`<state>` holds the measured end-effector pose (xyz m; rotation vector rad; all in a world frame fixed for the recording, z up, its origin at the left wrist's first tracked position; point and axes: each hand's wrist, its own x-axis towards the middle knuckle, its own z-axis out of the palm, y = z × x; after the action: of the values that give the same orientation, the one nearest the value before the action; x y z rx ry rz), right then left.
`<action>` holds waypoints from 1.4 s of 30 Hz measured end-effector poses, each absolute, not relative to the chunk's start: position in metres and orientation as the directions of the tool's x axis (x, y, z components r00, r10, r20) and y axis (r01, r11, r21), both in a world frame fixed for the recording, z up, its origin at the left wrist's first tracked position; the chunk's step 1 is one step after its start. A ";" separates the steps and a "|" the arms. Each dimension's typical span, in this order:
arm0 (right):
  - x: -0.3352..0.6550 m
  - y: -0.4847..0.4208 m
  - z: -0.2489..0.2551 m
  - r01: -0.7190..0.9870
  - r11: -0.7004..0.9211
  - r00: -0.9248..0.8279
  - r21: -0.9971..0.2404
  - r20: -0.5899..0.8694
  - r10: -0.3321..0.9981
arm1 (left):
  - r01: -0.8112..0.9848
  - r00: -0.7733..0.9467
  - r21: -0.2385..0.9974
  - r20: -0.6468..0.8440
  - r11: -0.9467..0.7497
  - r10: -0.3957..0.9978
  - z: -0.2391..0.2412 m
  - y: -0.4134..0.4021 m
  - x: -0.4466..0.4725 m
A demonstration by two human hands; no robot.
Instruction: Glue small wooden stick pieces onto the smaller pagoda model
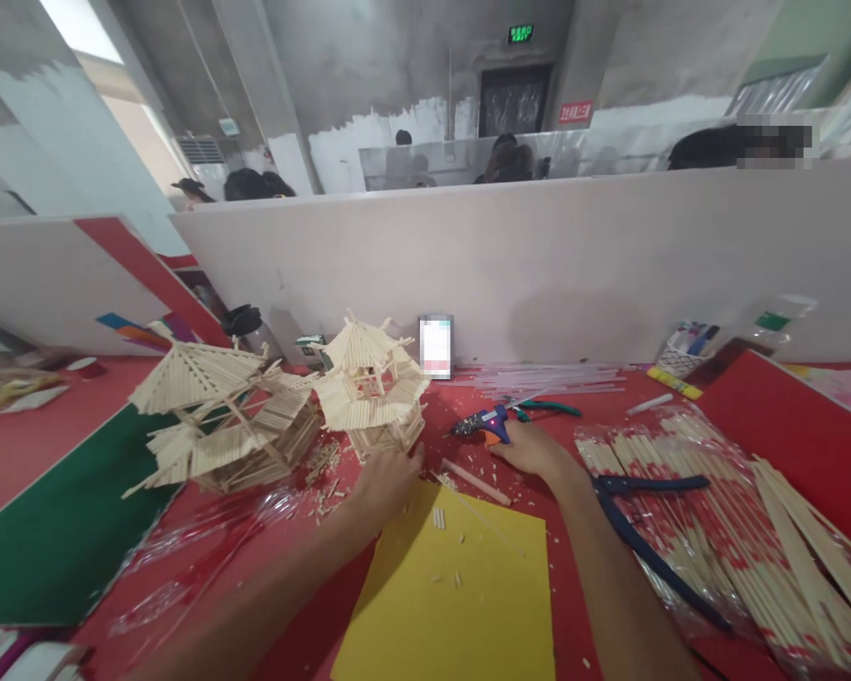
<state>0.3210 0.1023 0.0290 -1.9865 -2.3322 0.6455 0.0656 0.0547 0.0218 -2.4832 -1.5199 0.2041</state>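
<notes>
Gripping the blue glue gun (494, 422) just right of frame centre, the right hand (531, 449) is pointing its nozzle leftward. Left hand (387, 484) is resting by the base of the stick pavilion (374, 412), centre of frame; cannot tell whether it is grasping.

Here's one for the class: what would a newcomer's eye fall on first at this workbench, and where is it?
Probably the pale tiered stick model near the middle, with the left hand at its base, and its larger-looking companion model to its left. Next might come the bright yellow sheet at front centre, then the blue glue gun beyond it, in the right hand.
</notes>
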 end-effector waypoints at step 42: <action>0.225 0.074 0.032 0.799 0.559 -0.552 -0.219 0.099 0.828 | 0.696 0.453 0.398 0.402 -0.598 0.796 0.002 -0.040 0.004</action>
<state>0.2254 0.0744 0.0322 -1.3734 -2.6018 0.2208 0.0042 -0.0402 0.0024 -2.8241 -1.4651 -0.9408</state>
